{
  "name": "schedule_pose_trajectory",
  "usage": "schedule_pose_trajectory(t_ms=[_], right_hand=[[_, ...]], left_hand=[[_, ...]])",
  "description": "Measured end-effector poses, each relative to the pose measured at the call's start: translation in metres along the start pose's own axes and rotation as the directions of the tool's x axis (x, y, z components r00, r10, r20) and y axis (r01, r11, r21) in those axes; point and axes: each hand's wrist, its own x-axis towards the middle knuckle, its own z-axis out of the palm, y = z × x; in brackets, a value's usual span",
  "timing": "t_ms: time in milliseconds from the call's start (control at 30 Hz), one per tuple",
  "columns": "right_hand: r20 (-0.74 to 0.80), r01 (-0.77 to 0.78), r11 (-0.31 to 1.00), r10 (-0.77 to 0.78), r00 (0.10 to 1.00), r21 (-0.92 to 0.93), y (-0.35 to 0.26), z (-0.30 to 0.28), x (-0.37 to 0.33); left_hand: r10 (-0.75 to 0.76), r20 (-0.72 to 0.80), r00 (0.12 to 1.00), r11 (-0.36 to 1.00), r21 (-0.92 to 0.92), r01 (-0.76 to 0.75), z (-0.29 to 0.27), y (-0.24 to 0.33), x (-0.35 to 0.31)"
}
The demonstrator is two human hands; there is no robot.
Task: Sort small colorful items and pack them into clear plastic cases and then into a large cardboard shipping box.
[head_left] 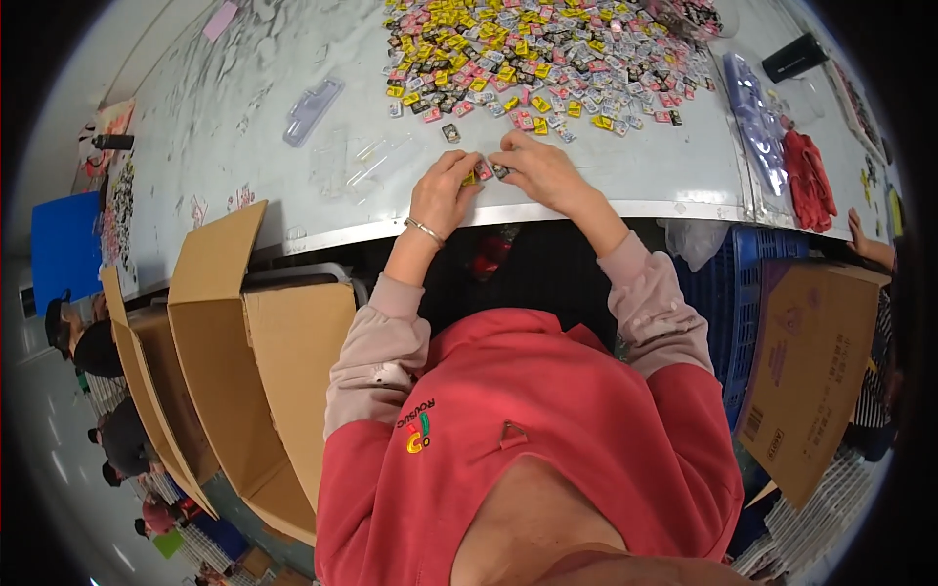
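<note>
My left hand (445,195) is near the table's front edge, fingers closed on small flat pieces, a pink one (483,170) and a yellow one (470,179). Facing it, my right hand (549,174) pinches a small black piece (500,171) close beside them. What these pieces are is too small to make out. A single dark piece (450,133) lies just beyond my left hand. Farther off spreads a large heap of similar yellow, pink, black and pale pieces (537,68).
On the white table (322,195) lie clear plastic strips (376,161) and a clear tray (313,112). To the right are a stack of clear trays (757,117), a red cloth (809,181) and a black cylinder (793,59). Cardboard boxes (220,361) stand left; a blue crate (728,303) stands right.
</note>
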Motion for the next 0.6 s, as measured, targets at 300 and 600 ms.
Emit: schedule_pose_trajectory(t_ms=[300,600], right_hand=[[-0.359,-0.231,0.973,0.221,0.907,0.016,-0.002,-0.012,-0.005],[-0.227,-0.202,0.978,0.208,0.952,0.047,0.009,-0.009,-0.028]], left_hand=[[-0.054,-0.003,0.999,0.992,-0.117,0.053,-0.005,-0.019,0.002],[0.021,0.015,1.0,0.99,0.14,-0.023,0.007,0.002,0.017]])
